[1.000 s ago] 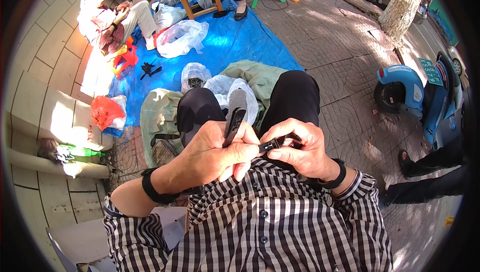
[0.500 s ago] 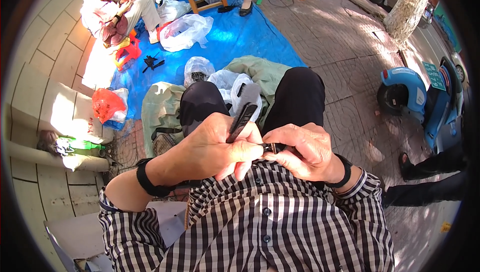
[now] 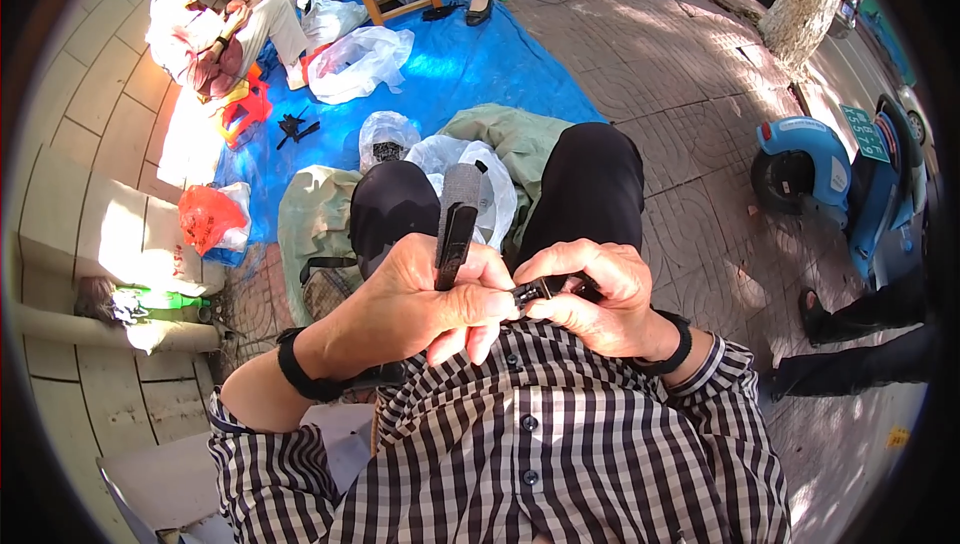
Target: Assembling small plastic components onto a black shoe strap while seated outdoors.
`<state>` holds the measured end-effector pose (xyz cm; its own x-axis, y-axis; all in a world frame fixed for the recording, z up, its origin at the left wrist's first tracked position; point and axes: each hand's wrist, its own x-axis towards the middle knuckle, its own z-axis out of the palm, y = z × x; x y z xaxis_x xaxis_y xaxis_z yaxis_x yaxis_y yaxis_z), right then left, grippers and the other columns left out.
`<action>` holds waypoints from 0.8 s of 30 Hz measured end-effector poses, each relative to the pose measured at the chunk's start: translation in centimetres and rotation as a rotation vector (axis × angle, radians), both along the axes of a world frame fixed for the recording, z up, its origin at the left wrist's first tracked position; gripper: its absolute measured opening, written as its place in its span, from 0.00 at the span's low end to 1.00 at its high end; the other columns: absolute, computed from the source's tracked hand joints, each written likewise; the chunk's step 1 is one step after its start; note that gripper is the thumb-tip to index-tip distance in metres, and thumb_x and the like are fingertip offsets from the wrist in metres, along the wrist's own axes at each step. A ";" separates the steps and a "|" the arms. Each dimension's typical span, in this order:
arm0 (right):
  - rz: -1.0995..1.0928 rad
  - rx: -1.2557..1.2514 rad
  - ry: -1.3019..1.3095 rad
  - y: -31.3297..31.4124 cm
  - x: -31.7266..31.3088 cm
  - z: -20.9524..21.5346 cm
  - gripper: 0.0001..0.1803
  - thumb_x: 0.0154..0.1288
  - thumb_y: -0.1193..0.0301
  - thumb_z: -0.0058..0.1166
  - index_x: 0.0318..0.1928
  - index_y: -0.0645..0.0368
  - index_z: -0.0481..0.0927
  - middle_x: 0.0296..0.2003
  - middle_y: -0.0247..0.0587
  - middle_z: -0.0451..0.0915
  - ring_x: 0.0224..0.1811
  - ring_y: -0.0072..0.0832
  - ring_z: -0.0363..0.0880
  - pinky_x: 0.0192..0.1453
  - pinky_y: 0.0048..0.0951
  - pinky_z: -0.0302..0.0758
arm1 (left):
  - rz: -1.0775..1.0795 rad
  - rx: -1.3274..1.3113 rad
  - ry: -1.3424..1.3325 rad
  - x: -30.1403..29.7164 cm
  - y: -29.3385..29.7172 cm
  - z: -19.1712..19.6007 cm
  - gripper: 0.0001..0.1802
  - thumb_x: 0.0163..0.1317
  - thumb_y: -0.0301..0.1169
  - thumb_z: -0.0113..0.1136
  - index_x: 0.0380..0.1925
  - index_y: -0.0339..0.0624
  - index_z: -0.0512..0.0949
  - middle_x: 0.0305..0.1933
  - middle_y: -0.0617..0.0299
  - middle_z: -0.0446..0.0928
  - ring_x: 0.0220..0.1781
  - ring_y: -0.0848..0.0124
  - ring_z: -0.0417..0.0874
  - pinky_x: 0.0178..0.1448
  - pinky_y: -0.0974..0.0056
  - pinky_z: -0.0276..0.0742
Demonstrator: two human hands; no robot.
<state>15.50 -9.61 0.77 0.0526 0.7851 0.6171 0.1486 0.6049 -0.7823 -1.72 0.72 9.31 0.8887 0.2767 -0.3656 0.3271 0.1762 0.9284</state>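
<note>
Above my lap, my left hand (image 3: pixel 430 296) is closed round a dark strap (image 3: pixel 456 229); its free length stands up past the fingers, black on one part and fuzzy grey on another. A small black buckle-like piece (image 3: pixel 532 291) with a thin shiny bar lies between the fingertips of both hands. My right hand (image 3: pixel 610 294) pinches this piece between thumb and fingers, and part of it is covered by them. Whether the piece joins the strap is hidden by my left fingers.
White plastic bags (image 3: pixel 470 169) and green cloth (image 3: pixel 515 139) lie around my knees. Beyond is a blue tarp (image 3: pixel 480 74) with black straps (image 3: pixel 294 128) on it. A seated person (image 3: pixel 215 44) works at the far left. A blue scooter (image 3: pixel 825 164) stands at the right.
The strap has swung more upright. The black buckle-like piece has turned slightly in my fingers, and the hands have hardly shifted. The whole view has moved a little.
</note>
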 end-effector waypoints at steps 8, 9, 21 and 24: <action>0.000 0.090 -0.107 0.3 0.5 0.6 0.16 0.53 0.76 0.63 0.43 0.64 0.78 0.31 0.40 0.81 0.20 0.22 0.75 0.21 0.20 0.70 | -0.012 0.069 -0.030 0.2 -0.1 0.1 0.10 0.65 0.30 0.52 0.28 0.36 0.75 0.18 0.60 0.76 0.11 0.83 0.68 0.15 0.76 0.60; -0.010 0.116 -0.128 0.3 0.5 0.6 0.15 0.52 0.76 0.63 0.42 0.64 0.78 0.30 0.40 0.81 0.21 0.24 0.77 0.21 0.21 0.71 | -0.020 0.063 -0.020 0.2 -0.1 0.3 0.10 0.65 0.29 0.52 0.27 0.36 0.75 0.18 0.61 0.76 0.11 0.83 0.68 0.15 0.76 0.60; -0.091 0.171 -0.250 -0.1 0.6 1.3 0.15 0.49 0.79 0.63 0.39 0.66 0.77 0.30 0.41 0.80 0.25 0.29 0.81 0.22 0.22 0.75 | 0.044 0.138 0.078 0.4 -1.1 0.5 0.10 0.64 0.30 0.52 0.25 0.36 0.75 0.15 0.65 0.73 0.14 0.83 0.69 0.17 0.76 0.60; -0.076 0.169 -0.237 -0.2 0.4 1.3 0.14 0.49 0.79 0.63 0.39 0.66 0.77 0.30 0.41 0.80 0.25 0.30 0.81 0.22 0.22 0.75 | 0.049 0.153 0.096 0.1 -1.4 0.3 0.09 0.63 0.29 0.52 0.25 0.37 0.75 0.16 0.66 0.73 0.15 0.83 0.70 0.19 0.76 0.61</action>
